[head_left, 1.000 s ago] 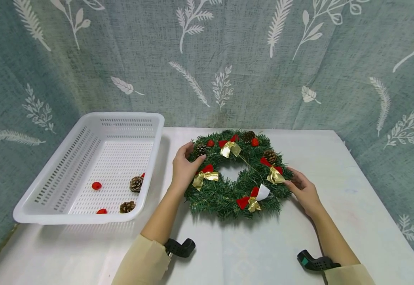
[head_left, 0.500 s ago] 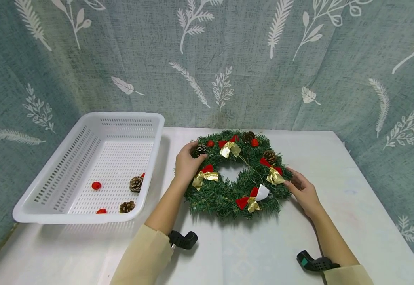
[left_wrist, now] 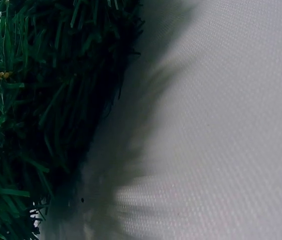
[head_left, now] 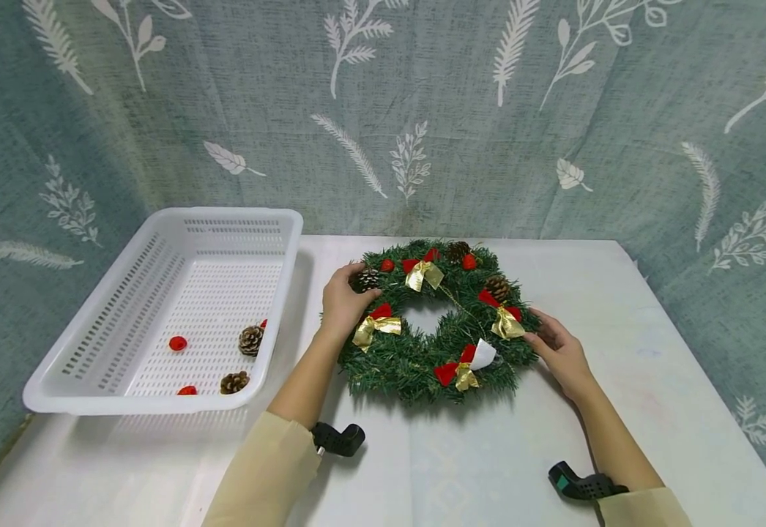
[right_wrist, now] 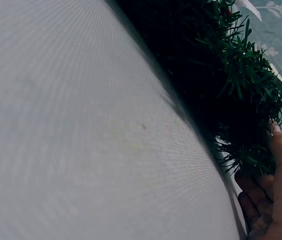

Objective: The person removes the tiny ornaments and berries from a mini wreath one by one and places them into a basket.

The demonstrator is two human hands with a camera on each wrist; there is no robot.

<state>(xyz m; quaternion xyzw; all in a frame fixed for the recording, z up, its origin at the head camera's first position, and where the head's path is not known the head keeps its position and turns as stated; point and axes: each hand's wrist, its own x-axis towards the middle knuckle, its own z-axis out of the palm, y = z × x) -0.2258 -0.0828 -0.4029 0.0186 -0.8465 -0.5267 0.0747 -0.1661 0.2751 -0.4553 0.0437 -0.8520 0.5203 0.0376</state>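
A round green wreath (head_left: pixel 416 366) with red and gold bows, red berries and pine cones lies flat on the white table. At its upper left, my left hand (head_left: pixel 345 301) pinches a pine cone (head_left: pixel 366 279) between thumb and fingers; the fingertips are hidden behind the cone and greenery. On the opposite side, my right hand (head_left: pixel 562 355) grips the wreath's outer edge, thumb on top and fingers curled underneath. Up close, the right wrist view shows that thumb and fingers (right_wrist: pixel 253 197) around the greenery (right_wrist: pixel 250 75). Only wreath needles (left_wrist: pixel 56 100) and tablecloth appear in the left wrist view.
A white perforated basket (head_left: pixel 159 404) stands on the left of the table (head_left: pixel 646 380). Inside it lie pine cones (head_left: pixel 250 340) and red berries (head_left: pixel 177 343). A green leaf-patterned curtain (head_left: pixel 475 176) hangs behind the table.
My left hand has shifted slightly right and closer around the pine cone, which has moved a little left. The right hand keeps its hold on the wreath's edge.
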